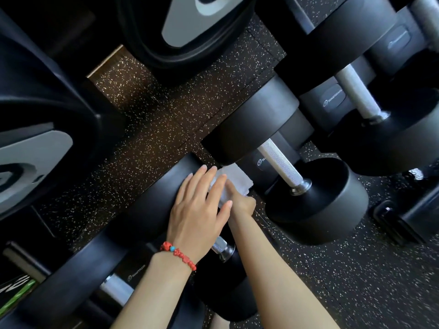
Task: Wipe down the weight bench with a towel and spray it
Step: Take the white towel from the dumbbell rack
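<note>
While the head camera looked steeply down onto a row of black dumbbells, both hands met over a white towel (234, 179) at mid-frame. The left hand (198, 210), with a red bead bracelet (178, 255) at its wrist, lay with its fingers (215, 184) straight and slightly spread, resting on the rounded black head of the near dumbbell (152, 210) and reaching over the left edge of the towel. The right hand (241, 201) came in from below and to the right, its fingers curled and gripping the towel's lower edge, though the left thumb hid part of that grip. The towel lay bunched between the near dumbbell's head and the head of the next dumbbell (251, 122), touching or almost touching both. That next dumbbell showed a knurled silver handle (281, 166) running to its second head at lower right. A further dumbbell (358, 93) with a silver handle sat beyond it at upper right. Under the weights ran a dark rubber floor (161, 110) flecked with pale specks. Large black plates with grey inserts (190, 17) filled the top and left of the view. No weight bench or spray bottle could be made out.
</note>
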Motion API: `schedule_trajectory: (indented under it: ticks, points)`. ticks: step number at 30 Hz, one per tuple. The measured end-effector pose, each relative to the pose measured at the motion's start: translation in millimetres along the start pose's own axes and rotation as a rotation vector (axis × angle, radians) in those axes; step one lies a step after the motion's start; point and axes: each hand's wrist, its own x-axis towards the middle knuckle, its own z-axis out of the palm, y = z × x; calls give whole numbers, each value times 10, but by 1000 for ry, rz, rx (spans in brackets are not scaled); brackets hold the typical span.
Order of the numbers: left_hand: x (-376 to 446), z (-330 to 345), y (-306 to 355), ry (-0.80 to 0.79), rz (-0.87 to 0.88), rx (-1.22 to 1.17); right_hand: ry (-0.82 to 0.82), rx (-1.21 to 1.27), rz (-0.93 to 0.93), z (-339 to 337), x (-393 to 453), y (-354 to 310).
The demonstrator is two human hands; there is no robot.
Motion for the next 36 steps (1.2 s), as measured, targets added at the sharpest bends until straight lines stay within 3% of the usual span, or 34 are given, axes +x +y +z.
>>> schedule_trajectory:
  ticks: [10, 15, 30, 36]
  points:
    - [-100, -201, -37, -21, 15, 25, -186, 75, -141, -446, -398, -151]
    - [-133, -465, 77, 21, 29, -4, -328, 235, -219, -824, -884, -156]
    - [-272, -1580, 947, -20, 207, -69, -344, 460, -436, -2334, -2451, -353]
    - [-253, -1817, 1640, 13, 354, -50, -270, 396, -665, -3024, -2805, -423]
